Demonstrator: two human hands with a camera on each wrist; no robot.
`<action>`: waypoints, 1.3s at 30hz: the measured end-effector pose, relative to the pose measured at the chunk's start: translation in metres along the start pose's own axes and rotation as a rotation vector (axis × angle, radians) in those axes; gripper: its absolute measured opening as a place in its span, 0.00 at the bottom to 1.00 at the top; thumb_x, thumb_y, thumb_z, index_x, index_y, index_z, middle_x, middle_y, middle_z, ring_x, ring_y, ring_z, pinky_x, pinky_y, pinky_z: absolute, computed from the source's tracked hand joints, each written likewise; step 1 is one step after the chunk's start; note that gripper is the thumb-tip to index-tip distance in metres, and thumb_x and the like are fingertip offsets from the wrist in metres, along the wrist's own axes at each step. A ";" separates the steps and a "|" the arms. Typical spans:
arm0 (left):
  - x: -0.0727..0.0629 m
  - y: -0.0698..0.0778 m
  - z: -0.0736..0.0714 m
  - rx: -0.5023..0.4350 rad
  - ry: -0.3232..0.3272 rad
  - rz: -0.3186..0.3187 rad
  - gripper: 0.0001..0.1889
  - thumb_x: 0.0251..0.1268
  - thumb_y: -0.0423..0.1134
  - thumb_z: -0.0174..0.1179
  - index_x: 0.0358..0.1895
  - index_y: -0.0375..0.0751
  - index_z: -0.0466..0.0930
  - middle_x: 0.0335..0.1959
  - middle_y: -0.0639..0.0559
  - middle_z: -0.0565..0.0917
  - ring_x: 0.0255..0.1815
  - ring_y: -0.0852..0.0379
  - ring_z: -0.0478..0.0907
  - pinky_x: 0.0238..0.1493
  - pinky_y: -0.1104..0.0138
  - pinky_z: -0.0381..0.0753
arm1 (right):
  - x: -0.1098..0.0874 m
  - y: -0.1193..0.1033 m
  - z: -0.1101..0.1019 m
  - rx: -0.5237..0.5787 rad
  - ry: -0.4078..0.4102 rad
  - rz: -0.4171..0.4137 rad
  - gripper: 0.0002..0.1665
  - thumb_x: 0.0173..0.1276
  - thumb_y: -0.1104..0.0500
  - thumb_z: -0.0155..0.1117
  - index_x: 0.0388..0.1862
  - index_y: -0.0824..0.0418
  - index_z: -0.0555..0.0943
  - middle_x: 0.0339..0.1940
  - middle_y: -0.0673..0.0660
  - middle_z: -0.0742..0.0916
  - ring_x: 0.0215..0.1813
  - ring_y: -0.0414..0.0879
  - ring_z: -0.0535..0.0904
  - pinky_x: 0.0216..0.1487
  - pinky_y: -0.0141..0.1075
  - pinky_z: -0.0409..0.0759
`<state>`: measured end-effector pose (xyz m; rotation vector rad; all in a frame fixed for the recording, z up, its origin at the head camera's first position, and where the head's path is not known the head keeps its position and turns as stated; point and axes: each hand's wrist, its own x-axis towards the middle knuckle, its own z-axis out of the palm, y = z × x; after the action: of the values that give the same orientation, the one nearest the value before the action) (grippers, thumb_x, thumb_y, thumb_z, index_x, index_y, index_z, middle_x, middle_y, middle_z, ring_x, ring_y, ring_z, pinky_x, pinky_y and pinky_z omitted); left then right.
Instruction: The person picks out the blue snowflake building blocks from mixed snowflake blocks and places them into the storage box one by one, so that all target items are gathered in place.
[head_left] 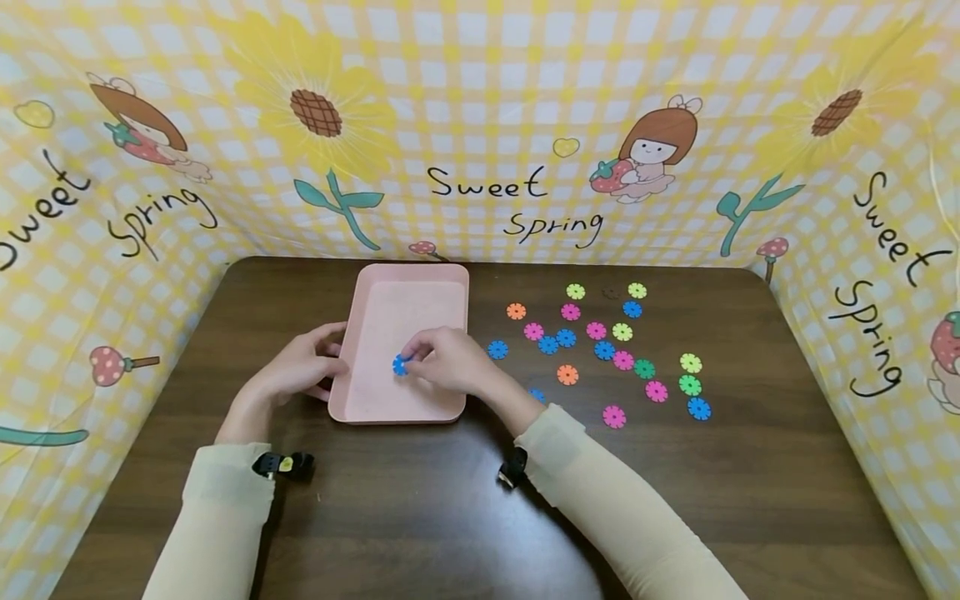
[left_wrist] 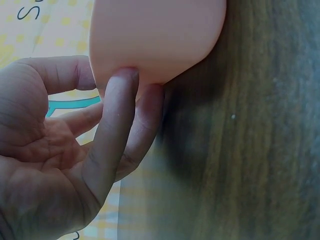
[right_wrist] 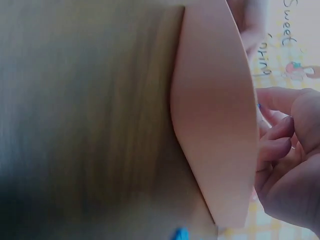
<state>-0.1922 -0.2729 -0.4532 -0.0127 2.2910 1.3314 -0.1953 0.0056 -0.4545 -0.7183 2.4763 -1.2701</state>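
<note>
My right hand pinches a blue notched snowflake disc between thumb and fingertips, over the floor of a shallow pink tray. A second bit of blue shows right at those fingertips. On the tray's left side, my left hand grips the wall. The left wrist view shows fingertips of the left hand against the tray's outer wall. In the right wrist view, the near wall of the tray hides most of the disc, and the right hand is partly seen beyond it.
Loose snowflake discs lie scattered right of the tray, among them a pink one, an orange one, a dark green one and a yellow-green one. A blue disc lies partly behind the right forearm. Patterned cloth surrounds the brown table.
</note>
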 end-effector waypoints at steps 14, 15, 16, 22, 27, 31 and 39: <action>0.001 0.000 0.001 -0.033 -0.006 0.008 0.44 0.66 0.30 0.59 0.84 0.40 0.49 0.61 0.29 0.70 0.42 0.46 0.82 0.33 0.52 0.89 | 0.013 -0.006 0.032 -0.107 0.025 0.136 0.01 0.70 0.56 0.72 0.39 0.51 0.89 0.29 0.42 0.84 0.35 0.38 0.78 0.38 0.29 0.75; 0.001 0.001 0.001 -0.032 -0.007 0.008 0.44 0.66 0.30 0.59 0.84 0.40 0.49 0.61 0.29 0.70 0.42 0.46 0.82 0.33 0.52 0.89 | 0.014 -0.006 0.033 -0.119 0.027 0.143 0.01 0.70 0.56 0.72 0.39 0.50 0.89 0.29 0.41 0.84 0.34 0.38 0.78 0.37 0.29 0.75; 0.001 0.001 0.001 -0.029 -0.007 0.008 0.44 0.66 0.30 0.59 0.84 0.41 0.49 0.62 0.29 0.70 0.43 0.46 0.82 0.33 0.52 0.89 | 0.014 -0.006 0.033 -0.130 0.028 0.148 0.02 0.70 0.56 0.72 0.39 0.50 0.89 0.29 0.41 0.84 0.34 0.38 0.78 0.37 0.29 0.75; 0.001 0.001 0.000 -0.024 -0.008 0.013 0.44 0.66 0.30 0.59 0.84 0.40 0.49 0.62 0.28 0.70 0.44 0.45 0.82 0.33 0.52 0.89 | 0.014 -0.007 0.032 -0.168 0.024 0.159 0.03 0.70 0.54 0.72 0.39 0.50 0.88 0.30 0.42 0.84 0.34 0.38 0.78 0.36 0.30 0.75; 0.001 -0.001 0.001 -0.026 -0.011 0.013 0.44 0.67 0.31 0.59 0.84 0.40 0.49 0.62 0.29 0.70 0.42 0.46 0.83 0.34 0.53 0.89 | 0.012 -0.009 0.030 -0.212 0.036 0.140 0.04 0.71 0.53 0.72 0.40 0.51 0.88 0.28 0.42 0.84 0.33 0.38 0.78 0.35 0.30 0.74; 0.001 -0.001 0.001 -0.031 -0.014 0.011 0.44 0.67 0.30 0.59 0.84 0.40 0.48 0.62 0.29 0.70 0.43 0.46 0.83 0.34 0.53 0.89 | 0.007 -0.012 0.026 -0.225 0.043 0.091 0.05 0.71 0.53 0.71 0.42 0.51 0.88 0.28 0.41 0.84 0.33 0.38 0.78 0.35 0.29 0.75; 0.000 0.001 0.001 -0.037 -0.018 0.011 0.45 0.66 0.30 0.59 0.85 0.43 0.48 0.61 0.29 0.70 0.44 0.45 0.83 0.35 0.52 0.89 | -0.004 -0.017 0.006 -0.212 0.073 0.011 0.10 0.73 0.53 0.68 0.50 0.52 0.88 0.33 0.41 0.85 0.35 0.36 0.78 0.36 0.29 0.76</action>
<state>-0.1918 -0.2714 -0.4529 -0.0006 2.2540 1.3742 -0.1843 -0.0050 -0.4439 -0.7174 2.6994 -1.0578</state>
